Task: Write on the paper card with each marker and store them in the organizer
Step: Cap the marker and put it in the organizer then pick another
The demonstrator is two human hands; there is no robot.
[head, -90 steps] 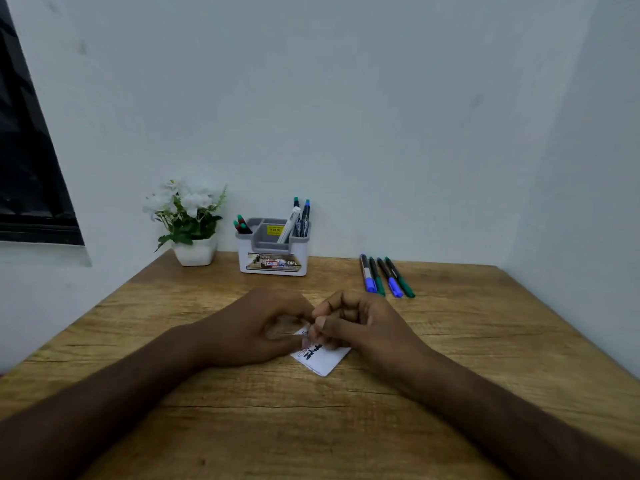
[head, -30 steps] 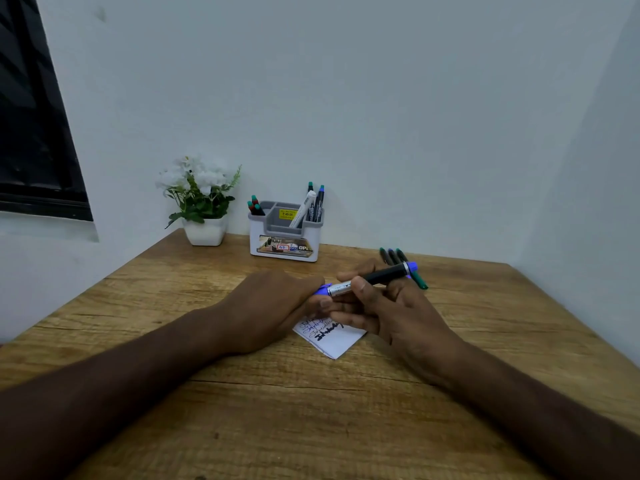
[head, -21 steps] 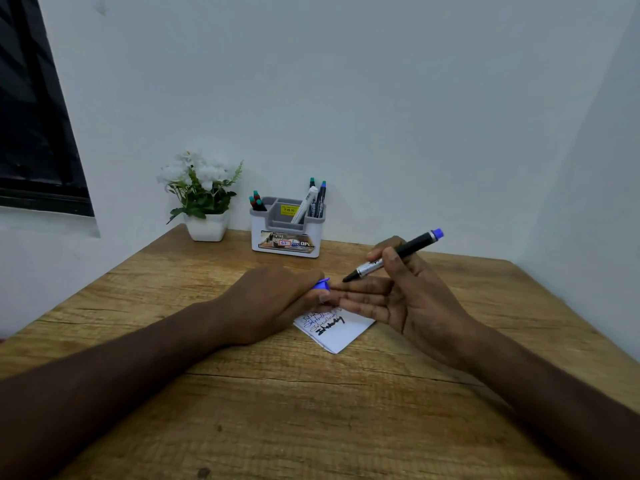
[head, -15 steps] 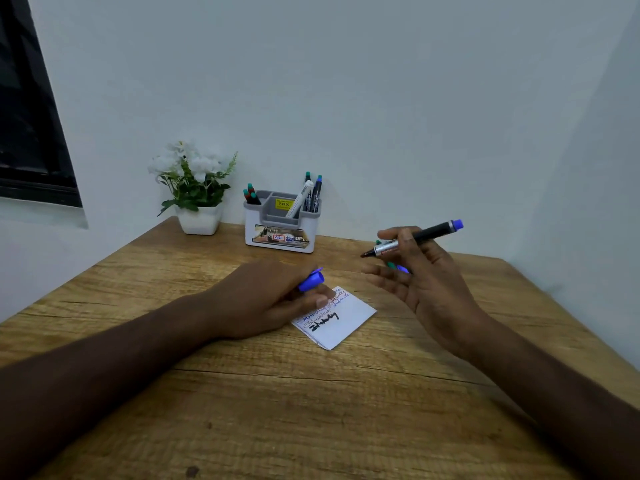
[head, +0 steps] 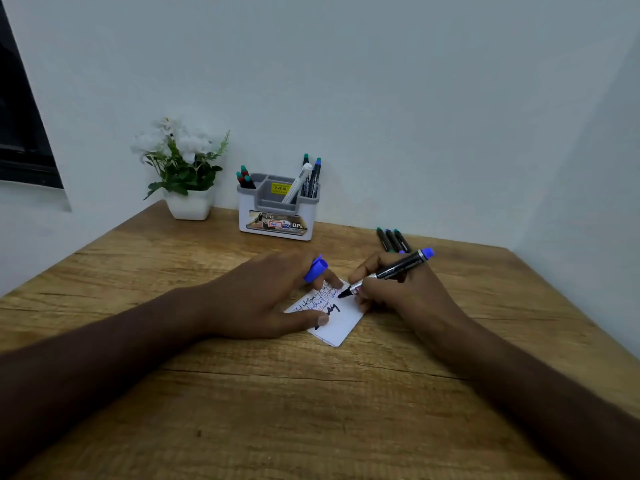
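Behind the right hand (head: 398, 292) gripping a marker (head: 388, 271) lie three markers (head: 393, 240) (left hand (head: 263, 296) holds cap (head: 316, 269)).

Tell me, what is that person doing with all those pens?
A person is writing on a small paper card on the wooden table. The right hand holds an uncapped marker with its tip at the card. The left hand presses the card down and holds the blue cap. Some markers already stand in the organizer; three more lie on the table behind the right hand.
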